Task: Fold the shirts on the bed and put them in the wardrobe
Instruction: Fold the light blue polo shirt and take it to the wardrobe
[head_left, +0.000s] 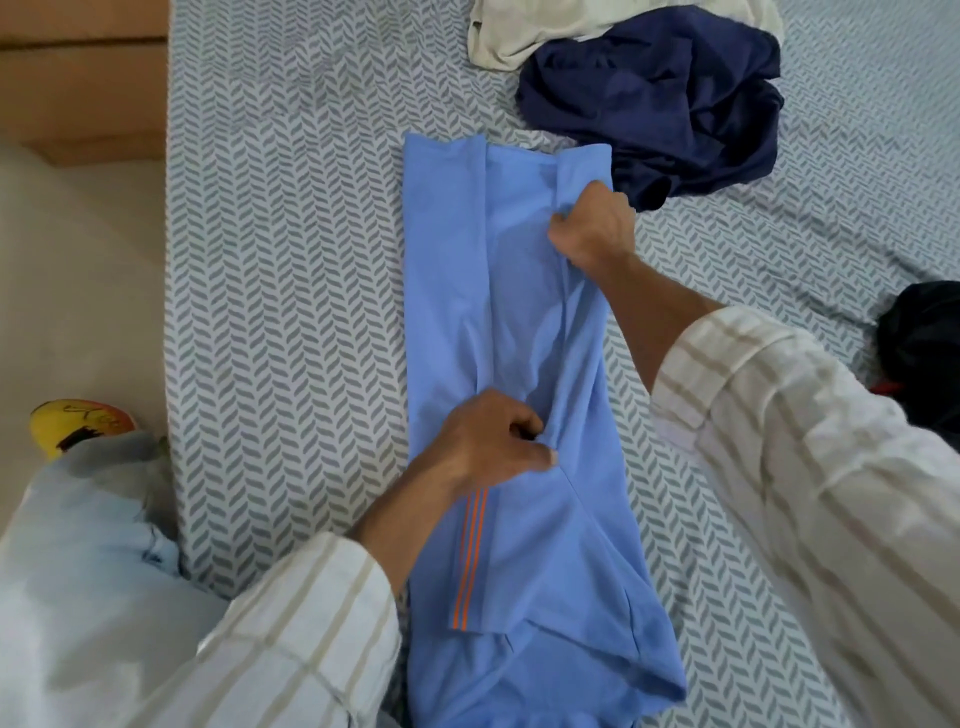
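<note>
On a bed (291, 291) covered in grey herringbone-print sheet, your left hand (488, 441) and right hand (592, 228) each pinched a fold of the light blue shirt (524, 545), beside a beige floor (78, 270).

A bed (291, 291) fills most of the view, covered by a pale sheet printed with rows of small grey leaf-like chevrons. The sheet lies mostly smooth, with soft creases toward 3 o'clock and a faint fold line running across near 12 o'clock. The bed's left edge runs straight from 11 o'clock down toward 7 o'clock. Beyond that edge, at 9 o'clock, lies a plain beige floor (78, 270). At 10 to 11 o'clock stands a piece of light brown wooden furniture (83, 73) with a horizontal seam across its face; what it is cannot be told. The light is soft and even, with only mild shadows.
</note>
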